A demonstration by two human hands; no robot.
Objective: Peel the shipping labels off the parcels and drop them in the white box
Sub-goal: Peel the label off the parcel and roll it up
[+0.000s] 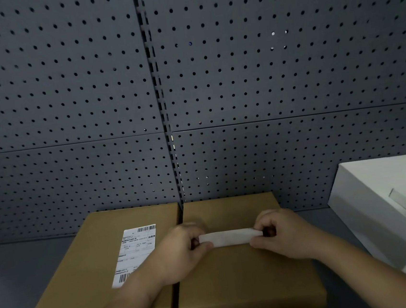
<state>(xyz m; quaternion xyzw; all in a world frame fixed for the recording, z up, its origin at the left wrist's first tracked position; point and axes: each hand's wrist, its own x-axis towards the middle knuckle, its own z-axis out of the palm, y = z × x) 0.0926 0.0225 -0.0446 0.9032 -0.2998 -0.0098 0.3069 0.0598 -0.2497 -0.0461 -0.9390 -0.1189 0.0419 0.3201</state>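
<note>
Now both hands, left hand (182, 250) and right hand (284, 236), pinch a label (230, 237); white box (368, 214) perhaps holds labels.

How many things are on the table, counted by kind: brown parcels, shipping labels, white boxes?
Brown parcels: 2, left parcel and right parcel
Shipping labels: 2, stuck label and folded label
White boxes: 1, white box
Total: 5

Both forearms are bare, no sleeves showing anywhere up to the frame edge around 6 o'clock. The left hand (179, 251) and right hand (280, 236) have no gloves, rings or watch on them.
</note>
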